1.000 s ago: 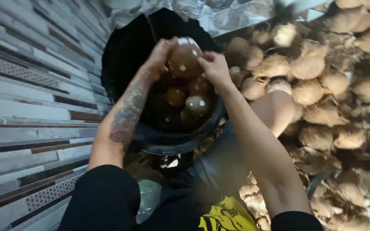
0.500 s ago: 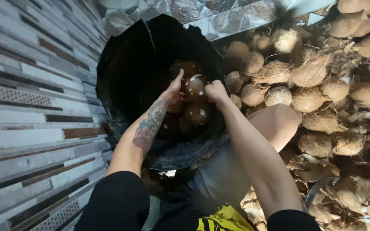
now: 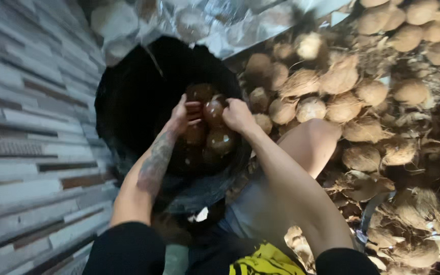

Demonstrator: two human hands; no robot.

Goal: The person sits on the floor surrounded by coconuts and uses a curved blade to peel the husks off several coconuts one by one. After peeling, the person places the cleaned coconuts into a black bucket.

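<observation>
A person looks down at both bare hands reaching into a black tub (image 3: 128, 117). To the right of the hands lies a large heap of husks (image 3: 362, 102), tan and fibrous, crowding right up to the tub's rim and spreading past the person's bare knee (image 3: 309, 140), which rises just below and to the right of the right hand. To the left of the hands runs a wall (image 3: 26, 127) of grey and white strips with a few brown ones. Above the hands, beyond the tub, is crinkled shiny sheeting (image 3: 204, 20), blurred. The tub's tall dark wall rises around the hands on the left and far sides. Between the hands sits a coconut (image 3: 213, 112), round, smooth, dark brown and glossy with a pale highlight, stripped of its fibre. It rests on top of a pile of similar shelled nuts (image 3: 220, 140) inside the tub, just below the hands. The left hand (image 3: 184, 114), on a tattooed forearm, curls its fingers against the coconut's left side. The right hand (image 3: 238, 114) is closed over its right side, so the two hands grip it together.
</observation>
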